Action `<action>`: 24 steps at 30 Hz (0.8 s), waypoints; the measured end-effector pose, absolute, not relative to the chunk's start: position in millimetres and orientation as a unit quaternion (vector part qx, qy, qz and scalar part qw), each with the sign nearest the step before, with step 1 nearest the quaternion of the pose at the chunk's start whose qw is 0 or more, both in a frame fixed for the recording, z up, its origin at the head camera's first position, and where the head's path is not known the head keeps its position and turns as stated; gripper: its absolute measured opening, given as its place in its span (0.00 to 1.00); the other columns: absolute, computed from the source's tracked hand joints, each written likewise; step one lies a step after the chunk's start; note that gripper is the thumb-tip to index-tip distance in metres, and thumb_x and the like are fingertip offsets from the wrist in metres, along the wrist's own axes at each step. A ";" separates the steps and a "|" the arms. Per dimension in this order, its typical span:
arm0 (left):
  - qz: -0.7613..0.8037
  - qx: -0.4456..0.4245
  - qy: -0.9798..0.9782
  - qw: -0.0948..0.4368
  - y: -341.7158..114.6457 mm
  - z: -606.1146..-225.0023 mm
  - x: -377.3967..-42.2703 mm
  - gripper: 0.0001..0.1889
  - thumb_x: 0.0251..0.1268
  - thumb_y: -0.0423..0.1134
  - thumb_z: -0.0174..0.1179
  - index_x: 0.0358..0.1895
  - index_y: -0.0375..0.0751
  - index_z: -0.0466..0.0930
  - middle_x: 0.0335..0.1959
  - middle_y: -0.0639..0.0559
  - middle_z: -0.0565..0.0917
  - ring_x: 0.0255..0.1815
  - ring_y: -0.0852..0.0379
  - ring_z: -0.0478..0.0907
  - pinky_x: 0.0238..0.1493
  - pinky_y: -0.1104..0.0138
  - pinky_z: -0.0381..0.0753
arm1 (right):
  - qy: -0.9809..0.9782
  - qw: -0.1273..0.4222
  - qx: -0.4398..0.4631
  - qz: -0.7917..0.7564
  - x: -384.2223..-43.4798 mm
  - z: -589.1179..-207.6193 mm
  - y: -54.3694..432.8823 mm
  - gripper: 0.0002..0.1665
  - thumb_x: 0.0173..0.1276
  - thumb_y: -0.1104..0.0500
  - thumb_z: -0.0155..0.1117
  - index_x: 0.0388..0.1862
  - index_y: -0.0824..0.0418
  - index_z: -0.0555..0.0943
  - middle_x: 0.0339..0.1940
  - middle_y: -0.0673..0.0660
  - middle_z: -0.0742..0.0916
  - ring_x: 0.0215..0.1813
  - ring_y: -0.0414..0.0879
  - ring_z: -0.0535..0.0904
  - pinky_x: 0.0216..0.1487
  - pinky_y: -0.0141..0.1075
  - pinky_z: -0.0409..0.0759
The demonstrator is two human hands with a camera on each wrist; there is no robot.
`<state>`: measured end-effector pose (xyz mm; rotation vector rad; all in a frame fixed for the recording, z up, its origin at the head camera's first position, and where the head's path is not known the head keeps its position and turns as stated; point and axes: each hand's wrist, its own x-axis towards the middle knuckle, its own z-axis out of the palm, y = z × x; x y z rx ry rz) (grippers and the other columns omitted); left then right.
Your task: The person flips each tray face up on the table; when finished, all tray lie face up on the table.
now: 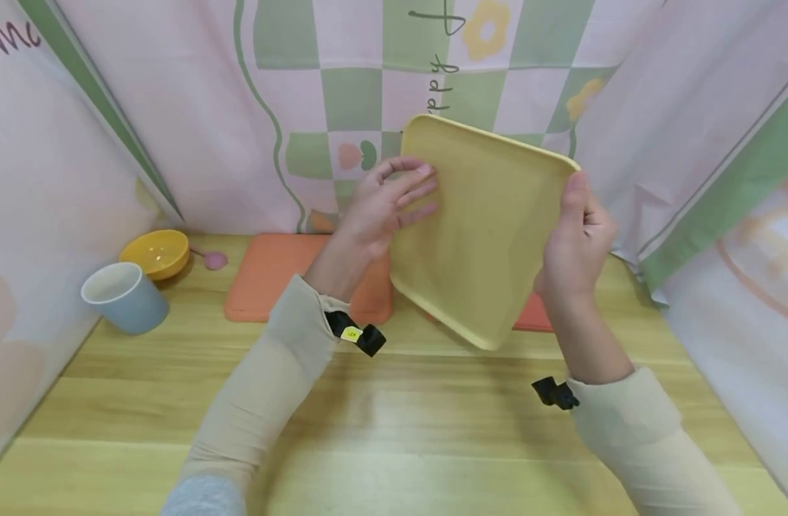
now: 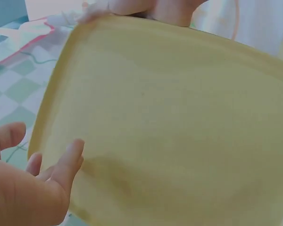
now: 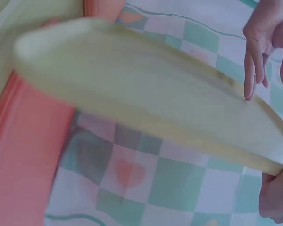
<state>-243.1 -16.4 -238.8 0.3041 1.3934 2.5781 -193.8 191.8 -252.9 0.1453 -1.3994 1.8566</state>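
A yellow rectangular tray (image 1: 478, 229) is held up, tilted, above the table. At its upper right corner my right hand (image 1: 577, 236) grips the rim, thumb on the near side. My left hand (image 1: 387, 197) is at the tray's left edge, fingers spread and loosely bent over its face, as the left wrist view also shows with the left hand (image 2: 42, 183) low at the side. Behind the left forearm an orange tray (image 1: 271, 276) lies on the table. A red tray (image 1: 534, 315) is mostly hidden behind the yellow one.
On the table's left side stand a blue-grey cup (image 1: 126, 301) and a yellow bowl (image 1: 155, 254), with a small pink spoon (image 1: 213, 259) beside them. Printed curtains (image 1: 349, 100) close off the back and sides of the wooden table (image 1: 394, 444).
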 end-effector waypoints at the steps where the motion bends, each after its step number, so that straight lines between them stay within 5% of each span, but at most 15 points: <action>1: 0.867 0.107 0.475 0.102 -16.3 -239.9 -242.3 0.06 0.74 0.30 0.60 0.48 0.39 0.75 0.61 0.39 0.81 0.62 0.45 0.79 0.58 0.53 0.83 | -0.542 0.374 0.037 0.751 -194.3 -251.5 193.8 0.35 0.78 0.52 0.61 0.12 0.62 0.60 0.16 0.53 0.75 0.19 0.41 0.71 0.18 0.27 0.69; 6: 0.852 0.126 0.493 0.125 -19.5 -253.1 -240.0 0.08 0.75 0.32 0.60 0.51 0.38 0.75 0.62 0.38 0.80 0.62 0.44 0.79 0.57 0.53 0.83 | -0.509 0.296 -0.005 0.808 -197.4 -250.5 202.6 0.35 0.76 0.45 0.62 0.14 0.64 0.66 0.23 0.56 0.83 0.24 0.43 0.80 0.21 0.30 0.78; 13: 0.839 0.152 0.508 0.122 -30.7 -276.7 -240.0 0.10 0.78 0.32 0.56 0.56 0.36 0.71 0.61 0.35 0.80 0.60 0.41 0.81 0.54 0.52 0.85 | -0.485 0.264 -0.015 0.834 -201.5 -256.0 210.5 0.32 0.73 0.42 0.64 0.18 0.65 0.72 0.26 0.57 0.85 0.26 0.45 0.84 0.22 0.32 0.82; 19: 0.831 0.141 0.526 0.115 -40.0 -290.5 -243.2 0.20 0.78 0.33 0.55 0.66 0.29 0.64 0.60 0.37 0.80 0.53 0.45 0.83 0.54 0.52 0.85 | -0.426 0.219 -0.022 0.878 -203.1 -256.0 215.4 0.27 0.73 0.42 0.63 0.44 0.69 0.83 0.37 0.60 0.88 0.37 0.50 0.87 0.31 0.36 0.86; 24: 0.836 0.116 0.524 0.115 -48.3 -299.1 -246.6 0.23 0.78 0.34 0.56 0.69 0.30 0.63 0.63 0.34 0.77 0.50 0.46 0.83 0.52 0.56 0.86 | -0.393 0.194 -0.031 0.898 -206.7 -255.0 217.4 0.27 0.73 0.43 0.64 0.51 0.66 0.83 0.43 0.60 0.88 0.41 0.50 0.86 0.36 0.37 0.86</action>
